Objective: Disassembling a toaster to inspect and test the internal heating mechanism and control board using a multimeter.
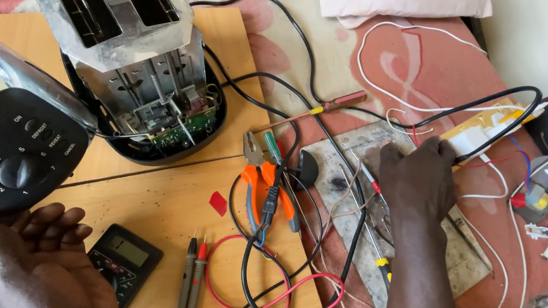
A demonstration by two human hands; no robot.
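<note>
Left hand (34, 260) fingers clasp toaster cover (13, 131) at board's near-left corner; right hand (417, 178) curled, contents hidden, near white plug (470, 142).

left hand (31, 256) holds toaster cover (18, 146); right hand (417, 178) on grey slab (360, 152), beside opened toaster (138, 49), orange pliers (263, 181).

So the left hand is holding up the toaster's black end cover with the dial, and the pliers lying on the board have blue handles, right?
Not quite: the pliers have orange handles, not blue, as the head view shows. The rest stands: the left hand holds the black end cover with the dial, and the pliers lie on the wooden board.
</note>
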